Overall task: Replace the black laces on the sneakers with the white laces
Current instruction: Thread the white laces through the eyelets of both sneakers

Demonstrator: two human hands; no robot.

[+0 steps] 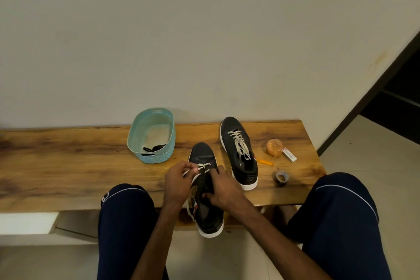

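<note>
The near sneaker overhangs the tabletop edge, within easy reach. The left hand pinches the white lace at its fingers; the right hand clamps the shoe's side, steadying it. Beyond the fingers, the finished sneaker waits; black laces lie discarded in the basket.

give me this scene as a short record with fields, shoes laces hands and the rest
near shoe: black leather sneaker with white sole, only its front eyelets threaded
far shoe: second black sneaker, fully laced in white
left hand: grip pinching the white lace
right hand: steadying the near shoe
basket: pale blue plastic basket holding black laces
surface: wooden bench
</note>
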